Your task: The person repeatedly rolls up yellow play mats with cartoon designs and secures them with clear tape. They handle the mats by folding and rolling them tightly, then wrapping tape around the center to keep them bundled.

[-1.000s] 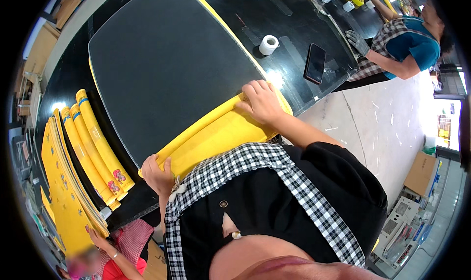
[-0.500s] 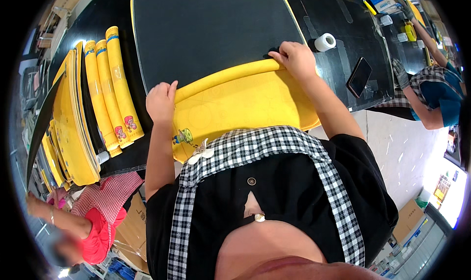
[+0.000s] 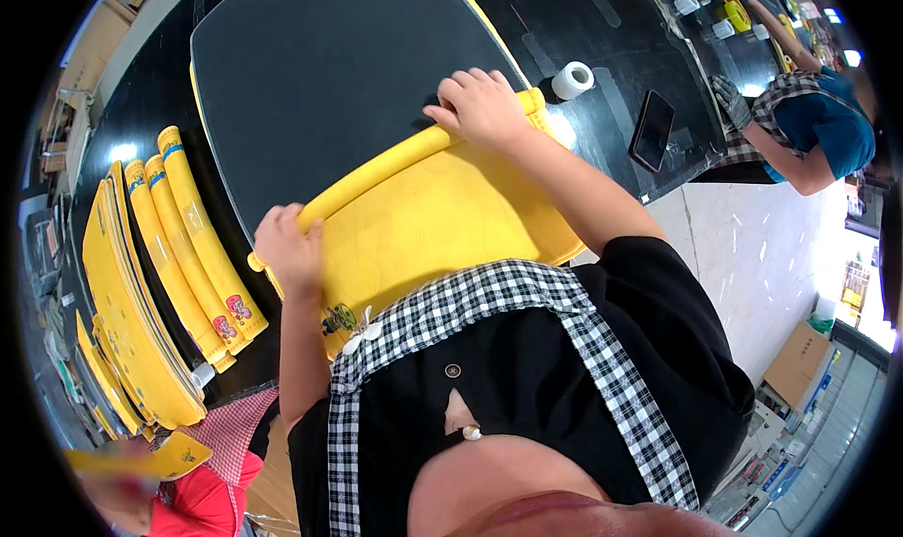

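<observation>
A large mat with a yellow face [image 3: 423, 203] and a black side [image 3: 348, 76] lies across the table in front of me. Its near part is folded over in a long yellow roll that slants up to the right. My left hand [image 3: 290, 247] grips the left end of this roll, fingers curled over it. My right hand [image 3: 482, 112] bends over the roll near its right end, with fingertips at the black surface. Left of the mat are several finished yellow rolls [image 3: 202, 231], side by side.
A stack of flat yellow mats [image 3: 127, 302] lies farther left. A white tape roll [image 3: 572, 81] and a black phone [image 3: 652, 131] rest right of the mat. A co-worker in blue [image 3: 828, 128] is at the right; another in red [image 3: 226, 495] is at the lower left.
The whole view has shifted and turned a little. My right hand has moved inward from the roll's right end and lies more over its top; my left hand stays at the left end.
</observation>
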A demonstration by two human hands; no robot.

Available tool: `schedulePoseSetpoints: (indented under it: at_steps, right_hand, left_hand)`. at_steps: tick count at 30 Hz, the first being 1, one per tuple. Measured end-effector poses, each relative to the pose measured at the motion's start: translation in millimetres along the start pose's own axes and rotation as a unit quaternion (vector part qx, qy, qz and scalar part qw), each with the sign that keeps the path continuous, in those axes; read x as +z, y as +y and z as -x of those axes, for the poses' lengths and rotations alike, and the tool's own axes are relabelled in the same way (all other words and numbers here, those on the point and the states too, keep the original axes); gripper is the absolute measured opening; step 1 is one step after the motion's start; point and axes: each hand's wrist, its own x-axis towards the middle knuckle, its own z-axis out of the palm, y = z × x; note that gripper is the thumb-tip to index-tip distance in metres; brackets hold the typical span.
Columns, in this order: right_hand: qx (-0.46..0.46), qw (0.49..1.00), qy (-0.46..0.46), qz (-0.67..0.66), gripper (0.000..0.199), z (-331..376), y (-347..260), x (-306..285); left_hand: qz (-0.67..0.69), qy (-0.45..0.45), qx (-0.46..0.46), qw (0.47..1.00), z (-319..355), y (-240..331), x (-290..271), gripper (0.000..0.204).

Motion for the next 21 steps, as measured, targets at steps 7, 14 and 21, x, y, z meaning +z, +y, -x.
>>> schedulePoseSetpoints:
  at_steps: [7,14,21]
  right_hand:
    - [-0.003,0.995,0.097,-0.023,0.031,-22,-2,5]
    - [-0.03,0.988,0.145,-0.032,0.027,-32,-20,8]
    - [-0.002,0.994,0.111,-0.022,0.029,-89,-13,-9]
  left_hand:
    - [-0.055,-0.041,0.018,0.997,-38,8,9,0.029]
    - [-0.04,0.005,0.034,0.999,-72,-7,4,0.03]
    - [-0.056,0.009,0.055,0.997,-114,6,17,0.02]
